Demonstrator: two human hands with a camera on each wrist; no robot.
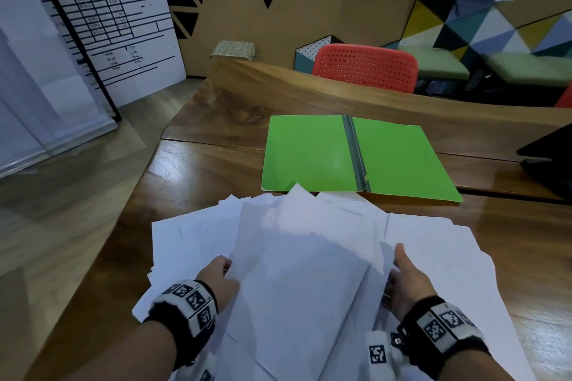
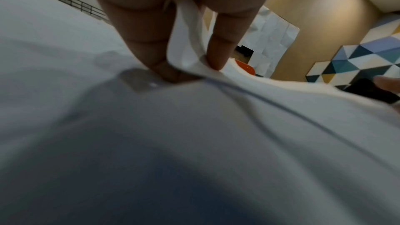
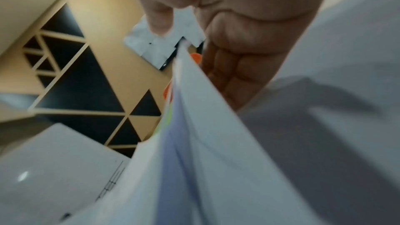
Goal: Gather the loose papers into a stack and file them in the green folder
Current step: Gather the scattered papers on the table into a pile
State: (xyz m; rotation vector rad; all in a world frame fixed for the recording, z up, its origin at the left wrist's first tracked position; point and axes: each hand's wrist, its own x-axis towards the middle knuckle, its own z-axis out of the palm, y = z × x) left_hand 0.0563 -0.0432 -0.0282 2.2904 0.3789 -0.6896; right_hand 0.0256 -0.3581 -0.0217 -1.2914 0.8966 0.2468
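An open green folder [image 1: 312, 151] with a grey spine lies flat on the wooden table [image 1: 198, 170], just beyond the papers. Several loose white sheets [image 1: 433, 247] fan out on the table in front of me. Over them, a bunch of sheets [image 1: 297, 275] arches up between my hands. My left hand [image 1: 221, 272] pinches its left edge; in the left wrist view the paper [image 2: 186, 44] passes between thumb and finger of that hand [image 2: 190, 67]. My right hand [image 1: 402, 275] grips the right edge; in the right wrist view that hand [image 3: 190, 52] has its fingers [image 3: 233, 71] curled behind the sheets [image 3: 194, 126].
A black object [image 1: 551, 158] sits at the table's right edge. Behind the folder rises a wooden ledge [image 1: 309, 86], with a red chair [image 1: 365, 68] beyond it. A whiteboard [image 1: 102, 28] leans at the far left, past the table's left edge.
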